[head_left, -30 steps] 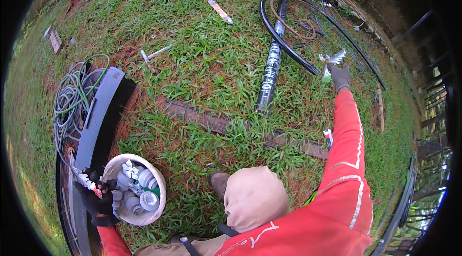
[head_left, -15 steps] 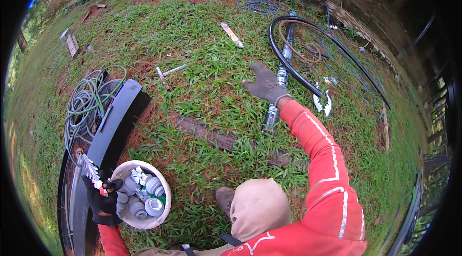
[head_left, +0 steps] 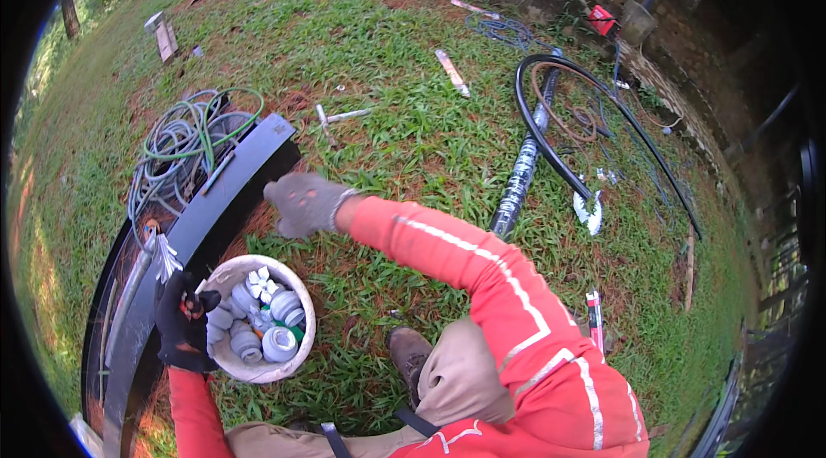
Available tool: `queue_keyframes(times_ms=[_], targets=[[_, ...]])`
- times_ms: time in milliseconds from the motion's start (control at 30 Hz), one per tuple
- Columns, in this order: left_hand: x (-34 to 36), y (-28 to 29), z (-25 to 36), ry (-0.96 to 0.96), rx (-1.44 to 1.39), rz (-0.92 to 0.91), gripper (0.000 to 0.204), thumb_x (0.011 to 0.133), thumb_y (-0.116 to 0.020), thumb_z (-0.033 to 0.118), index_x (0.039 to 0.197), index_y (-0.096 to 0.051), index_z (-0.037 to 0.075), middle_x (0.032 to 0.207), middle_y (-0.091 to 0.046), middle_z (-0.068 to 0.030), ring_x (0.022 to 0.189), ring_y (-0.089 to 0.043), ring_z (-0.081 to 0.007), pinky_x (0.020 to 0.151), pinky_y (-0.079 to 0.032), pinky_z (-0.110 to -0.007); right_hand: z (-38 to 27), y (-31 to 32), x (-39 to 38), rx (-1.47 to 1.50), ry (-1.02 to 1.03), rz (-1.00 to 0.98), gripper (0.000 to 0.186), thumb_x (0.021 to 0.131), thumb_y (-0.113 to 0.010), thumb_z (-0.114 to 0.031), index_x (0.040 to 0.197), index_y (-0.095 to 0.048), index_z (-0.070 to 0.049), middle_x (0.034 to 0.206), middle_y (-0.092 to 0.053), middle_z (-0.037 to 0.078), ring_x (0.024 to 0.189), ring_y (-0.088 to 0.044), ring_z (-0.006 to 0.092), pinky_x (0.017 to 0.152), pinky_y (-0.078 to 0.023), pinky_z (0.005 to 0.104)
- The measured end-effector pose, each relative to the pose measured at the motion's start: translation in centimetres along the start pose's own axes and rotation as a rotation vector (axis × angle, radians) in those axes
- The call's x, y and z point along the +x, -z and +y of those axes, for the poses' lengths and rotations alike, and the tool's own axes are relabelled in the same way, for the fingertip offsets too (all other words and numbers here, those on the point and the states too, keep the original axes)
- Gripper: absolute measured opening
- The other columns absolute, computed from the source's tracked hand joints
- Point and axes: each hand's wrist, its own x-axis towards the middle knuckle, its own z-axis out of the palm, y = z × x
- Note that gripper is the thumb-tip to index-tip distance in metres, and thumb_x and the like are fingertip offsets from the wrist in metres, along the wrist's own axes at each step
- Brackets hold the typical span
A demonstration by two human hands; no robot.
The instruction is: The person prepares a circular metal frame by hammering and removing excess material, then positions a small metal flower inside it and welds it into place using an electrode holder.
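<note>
My left hand [head_left: 184, 324], in a black glove, is closed at the left rim of a round whitish bucket [head_left: 308, 320]. Grey plastic pipe fittings [head_left: 280, 343] fill the bucket, with a white crumpled piece [head_left: 262, 284] and bits of green among them. My right hand [head_left: 305, 202], in a grey glove, hovers above the grass beyond the bucket. Its fingers are slightly bent and apart, with nothing visible in them. Beside my left hand, a pale frayed strip [head_left: 165, 260] hangs at the dark beam [head_left: 219, 191]. Some small red spots show at the left glove; I cannot make out what they are.
Coiled grey and green hose [head_left: 185, 144] lies over the beam. Farther off are a T-shaped metal tool [head_left: 331, 120], a wood strip [head_left: 453, 73], a wrapped pipe [head_left: 520, 178] and a black hose loop [head_left: 538, 133]. A red box [head_left: 602, 21] stands by the wall.
My right hand has swung left and nearer, from beside the wrapped pipe to above the grass near the beam's end. My left hand stays at the bucket. The view has shifted.
</note>
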Motion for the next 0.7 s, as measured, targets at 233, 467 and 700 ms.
queue_keyframes(times_ms=[233,467,700], targets=[[-1.0,-1.7,0.9,-0.005,0.048,0.045,0.014,0.109,-0.066,0.024,0.103,-0.062,0.011,0.067,-0.054,-0.0001,0.049,-0.050,-0.0114,0.050,-0.057,-0.035,-5.9,-6.1,3.6,0.169,0.077,0.061,0.032,0.077,-0.074,-0.016,0.102,-0.083,0.002,0.106,-0.079,0.030,0.107,-0.078,0.0431,0.094,-0.064,0.0490],[-1.1,-2.1,0.5,0.038,0.051,0.073,0.030,0.111,-0.066,0.042,0.110,-0.062,0.012,0.074,-0.057,0.0005,0.056,-0.053,-0.0114,0.052,-0.053,-0.033,-5.2,-6.6,3.6,0.356,0.041,0.065,0.035,0.079,-0.078,-0.019,0.110,-0.081,-0.002,0.117,-0.079,0.025,0.115,-0.075,0.0420,0.100,-0.061,0.0482],[-0.6,-1.4,0.9,0.097,-0.070,0.066,0.034,0.111,-0.065,0.049,0.117,-0.064,0.015,0.084,-0.059,0.0008,0.069,-0.055,-0.0123,0.056,-0.045,-0.028,-2.4,-6.1,4.7,0.506,-0.069,0.196,0.038,0.083,-0.075,-0.018,0.116,-0.075,0.000,0.117,-0.078,0.024,0.111,-0.075,0.0419,0.097,-0.060,0.0471]])
